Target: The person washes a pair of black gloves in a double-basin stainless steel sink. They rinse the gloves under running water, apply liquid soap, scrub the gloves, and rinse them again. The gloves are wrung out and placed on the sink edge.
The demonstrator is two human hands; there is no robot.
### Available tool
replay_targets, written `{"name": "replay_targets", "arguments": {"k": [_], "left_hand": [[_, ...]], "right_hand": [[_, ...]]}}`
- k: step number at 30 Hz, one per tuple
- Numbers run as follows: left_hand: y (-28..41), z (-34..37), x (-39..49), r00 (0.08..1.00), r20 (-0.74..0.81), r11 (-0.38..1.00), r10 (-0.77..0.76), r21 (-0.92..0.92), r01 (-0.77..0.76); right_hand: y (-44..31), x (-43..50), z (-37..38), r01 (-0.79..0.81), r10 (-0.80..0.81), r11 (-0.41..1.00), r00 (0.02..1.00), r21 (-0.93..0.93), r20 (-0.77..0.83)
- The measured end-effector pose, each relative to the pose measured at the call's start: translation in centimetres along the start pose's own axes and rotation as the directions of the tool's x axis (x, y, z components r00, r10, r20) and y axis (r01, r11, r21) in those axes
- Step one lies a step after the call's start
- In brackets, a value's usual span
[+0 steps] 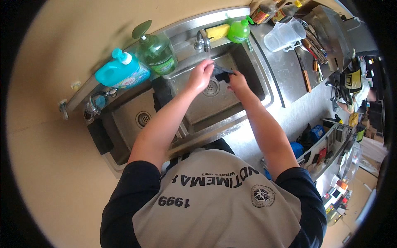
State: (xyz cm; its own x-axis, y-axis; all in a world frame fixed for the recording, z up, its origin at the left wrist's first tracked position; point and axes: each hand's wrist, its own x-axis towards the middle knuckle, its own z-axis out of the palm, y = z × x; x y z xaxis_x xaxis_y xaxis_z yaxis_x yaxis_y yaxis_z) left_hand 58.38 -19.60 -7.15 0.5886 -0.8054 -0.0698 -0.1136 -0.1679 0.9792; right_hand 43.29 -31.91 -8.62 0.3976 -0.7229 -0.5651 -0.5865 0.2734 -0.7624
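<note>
A dark grey cloth (222,70) is stretched between my two hands over the right basin (214,108) of a steel double sink. My left hand (201,76) grips its left end, close under the spout of a chrome tap (203,40); a thin stream of water seems to fall there. The cloth's other end is in my right hand (238,82), and a darker part hangs below it. Beneath the cloth lies the basin's drain strainer (211,87). My fingers partly hide where the cloth is held.
Black cloths hang over the sink divider (162,93) and the left rim (100,136). A teal detergent jug (124,71), green pump bottle (158,52), yellow sponge (217,32) and green soap dispenser (239,31) line the back. Plastic measuring jugs (280,35) and a knife (305,76) lie right.
</note>
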Motion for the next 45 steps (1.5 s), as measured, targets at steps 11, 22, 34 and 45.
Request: {"name": "replay_targets", "arguments": {"k": [11, 22, 34, 45], "left_hand": [[-0.8, 2.0, -6.8, 0.976, -0.095, 0.972, 0.196, 0.147, -0.181], [0.1, 2.6, 0.6, 0.912, 0.197, 0.561, -0.360, -0.735, 0.381], [2.4, 3.1, -1.8, 0.747, 0.009, 0.525, -0.665, -0.706, 0.475], [2.6, 2.3, -1.2, 0.780, 0.260, 0.355, -0.569, -0.778, 0.518]], "right_hand": [[0.6, 0.8, 5.9, -0.492, -0.178, 0.542, 0.725, 0.682, 0.665], [-4.4, -5.7, 6.9, -0.331, -0.028, 0.689, 0.877, 0.645, 0.480], [-4.2, 0.3, 9.1, -0.172, 0.071, 0.902, 0.964, 0.395, 0.257], [-7.8, -5.2, 7.5, -0.383, 0.162, 0.818, 0.869, 0.429, 0.468]]}}
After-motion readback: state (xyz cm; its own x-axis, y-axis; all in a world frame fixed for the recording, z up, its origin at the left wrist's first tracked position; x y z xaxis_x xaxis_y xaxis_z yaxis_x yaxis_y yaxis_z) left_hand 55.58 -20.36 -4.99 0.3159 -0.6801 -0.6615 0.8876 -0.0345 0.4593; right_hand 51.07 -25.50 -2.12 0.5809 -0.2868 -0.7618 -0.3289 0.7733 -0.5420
